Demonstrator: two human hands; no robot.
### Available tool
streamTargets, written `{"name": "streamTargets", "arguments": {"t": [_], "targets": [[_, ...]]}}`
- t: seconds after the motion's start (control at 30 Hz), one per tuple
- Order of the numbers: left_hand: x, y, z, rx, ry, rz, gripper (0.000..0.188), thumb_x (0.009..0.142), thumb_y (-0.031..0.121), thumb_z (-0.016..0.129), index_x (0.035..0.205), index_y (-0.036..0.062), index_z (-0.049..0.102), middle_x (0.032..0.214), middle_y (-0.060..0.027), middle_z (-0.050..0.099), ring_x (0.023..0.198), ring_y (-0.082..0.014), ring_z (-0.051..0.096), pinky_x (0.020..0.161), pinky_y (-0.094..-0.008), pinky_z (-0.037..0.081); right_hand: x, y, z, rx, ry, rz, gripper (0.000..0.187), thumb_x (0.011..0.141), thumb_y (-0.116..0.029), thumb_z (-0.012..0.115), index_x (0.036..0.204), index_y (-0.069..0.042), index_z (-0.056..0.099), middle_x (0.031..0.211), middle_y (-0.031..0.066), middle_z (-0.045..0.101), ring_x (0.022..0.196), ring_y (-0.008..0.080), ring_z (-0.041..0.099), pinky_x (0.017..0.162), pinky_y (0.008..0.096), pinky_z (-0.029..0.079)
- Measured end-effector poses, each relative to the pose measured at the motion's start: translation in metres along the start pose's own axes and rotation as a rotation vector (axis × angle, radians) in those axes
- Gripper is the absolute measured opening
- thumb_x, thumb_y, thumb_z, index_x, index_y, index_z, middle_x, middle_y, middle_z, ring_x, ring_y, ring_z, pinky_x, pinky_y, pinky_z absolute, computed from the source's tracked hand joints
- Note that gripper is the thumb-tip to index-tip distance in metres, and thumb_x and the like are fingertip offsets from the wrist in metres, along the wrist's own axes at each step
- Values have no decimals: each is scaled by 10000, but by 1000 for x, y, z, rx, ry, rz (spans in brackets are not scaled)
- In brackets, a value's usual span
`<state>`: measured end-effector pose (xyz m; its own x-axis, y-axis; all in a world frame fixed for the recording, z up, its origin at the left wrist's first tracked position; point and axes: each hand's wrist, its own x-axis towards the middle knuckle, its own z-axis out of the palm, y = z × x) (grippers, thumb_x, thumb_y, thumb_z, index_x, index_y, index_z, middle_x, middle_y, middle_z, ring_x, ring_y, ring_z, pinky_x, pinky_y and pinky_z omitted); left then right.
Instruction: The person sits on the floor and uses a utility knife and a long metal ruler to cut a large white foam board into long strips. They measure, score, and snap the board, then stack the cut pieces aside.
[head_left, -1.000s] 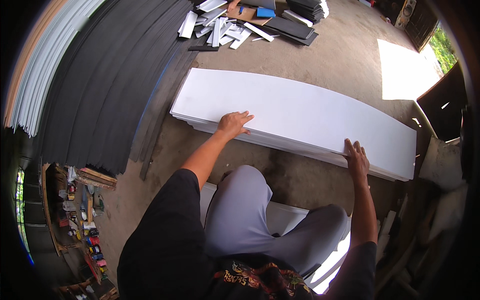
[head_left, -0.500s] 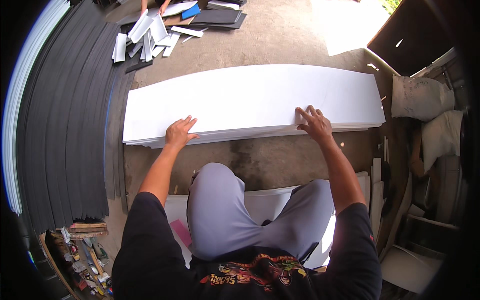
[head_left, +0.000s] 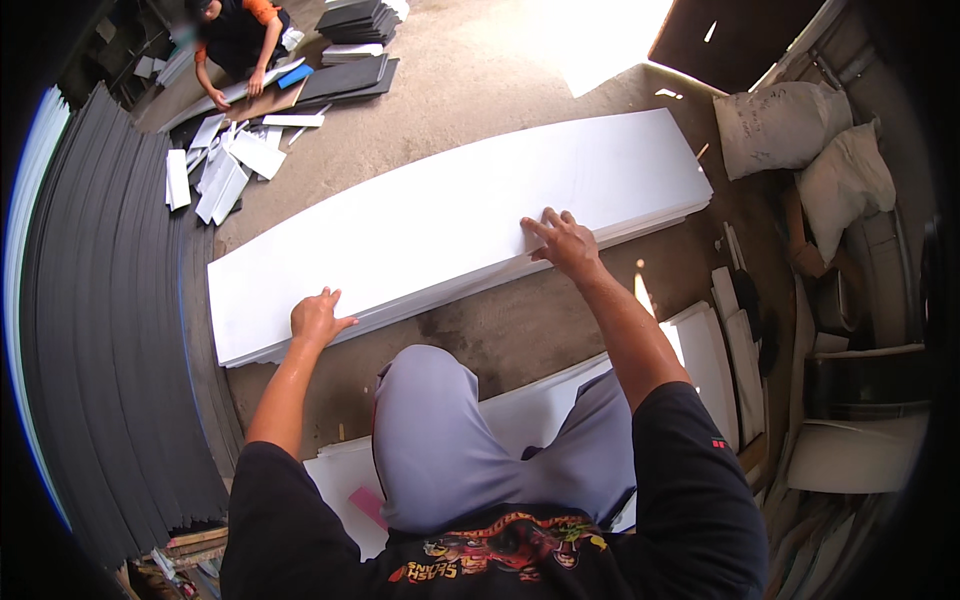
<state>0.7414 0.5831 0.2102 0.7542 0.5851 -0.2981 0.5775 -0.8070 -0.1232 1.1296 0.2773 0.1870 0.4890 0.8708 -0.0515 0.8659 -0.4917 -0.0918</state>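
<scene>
A long white board stack (head_left: 440,225) lies flat on the concrete floor (head_left: 470,70), right of the dark sheet pile (head_left: 110,330). Left hand (head_left: 318,318) and right hand (head_left: 562,242) press flat on its near edge, fingers spread

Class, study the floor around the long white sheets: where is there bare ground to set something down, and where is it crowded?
Bare concrete lies beyond the white sheet stack, toward the sunlit patch, and in a narrow strip between the stack and the person's knees. Crowded: white offcuts far left, sacks and boards right.
</scene>
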Motion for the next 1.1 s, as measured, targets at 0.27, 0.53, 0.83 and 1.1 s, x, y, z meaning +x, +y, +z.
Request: {"name": "streamTargets", "arguments": {"t": [0.27,0.53,0.83,1.1], "targets": [[72,151,-69,81,88,365,622,715,453,916,1183,76,757,1405,-194,629,1272,-345,595,1100,-491,438,-3,15,-33,149,-205,109,787,812,-455,849,1519,-388,510,1539,79,498,1444,352,474,1033,465,548],[71,411,-89,-267,254,1102,802,835,396,843,1507,109,512,1531,-166,539,1364,-319,533,1130,-455,409,-183,76,-40,195,45,341,834,872,-471,794,1589,-258,427,1580,128,456,1445,320,468,1015,445,558],[-107,609,-40,-312,-78,1849,763,837,360,853,1474,85,536,1410,-227,621,1278,-391,608,1081,-483,470,-498,25,-33,211,-29,1123,778,963,-468,707,1629,-379,315,1649,128,361,1466,337,427,1115,488,465],[-312,624,47,-38,-328,2252,783,837,362,846,1497,120,501,1478,-197,568,1340,-393,556,1121,-500,449,-674,-171,-19,352,-153,1705,731,987,-452,682,1626,-333,348,1632,176,392,1495,344,394,1150,494,415]]}}
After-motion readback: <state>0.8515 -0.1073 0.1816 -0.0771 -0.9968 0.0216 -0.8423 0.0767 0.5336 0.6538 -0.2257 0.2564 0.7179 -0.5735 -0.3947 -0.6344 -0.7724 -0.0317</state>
